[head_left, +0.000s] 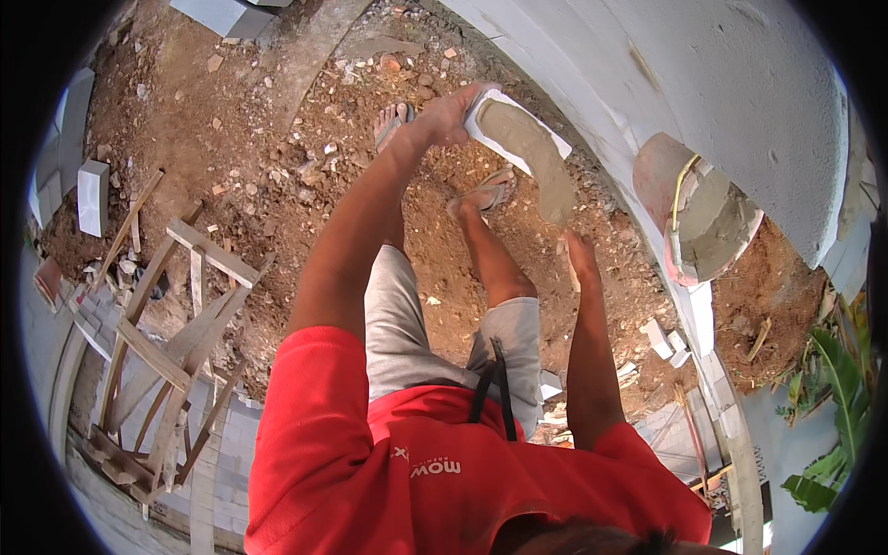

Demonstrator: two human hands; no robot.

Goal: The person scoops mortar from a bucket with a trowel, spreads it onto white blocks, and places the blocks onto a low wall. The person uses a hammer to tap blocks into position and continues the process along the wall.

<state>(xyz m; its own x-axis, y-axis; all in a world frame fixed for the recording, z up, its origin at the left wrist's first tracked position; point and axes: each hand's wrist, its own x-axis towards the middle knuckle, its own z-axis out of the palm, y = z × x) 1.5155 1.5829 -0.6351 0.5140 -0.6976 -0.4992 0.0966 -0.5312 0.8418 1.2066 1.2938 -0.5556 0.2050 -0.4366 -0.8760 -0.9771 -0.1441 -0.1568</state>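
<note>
My left hand (448, 117) grips one end of a white block (563, 145), held out in front of me and tilted. Wet grey mortar (511, 129) covers much of the block's upper face. In my right hand (580, 255) is a trowel with a light wooden handle (571, 269). Mortar hides the trowel's blade (557, 191), which meets the far end of the block, so where one layer ends and the other begins is hard to tell. Right of my right hand stands a pinkish bucket (653, 176) with a yellow handle, holding more grey mortar (710, 222).
A pale wall (740, 102) curves along the right. On the left stands a wooden trestle (176, 347) near a loose white block (92, 198). Rubble covers the reddish dirt ground (268, 176) around my sandalled feet. Broken block pieces (659, 340) and green leaves (837, 388) lie right.
</note>
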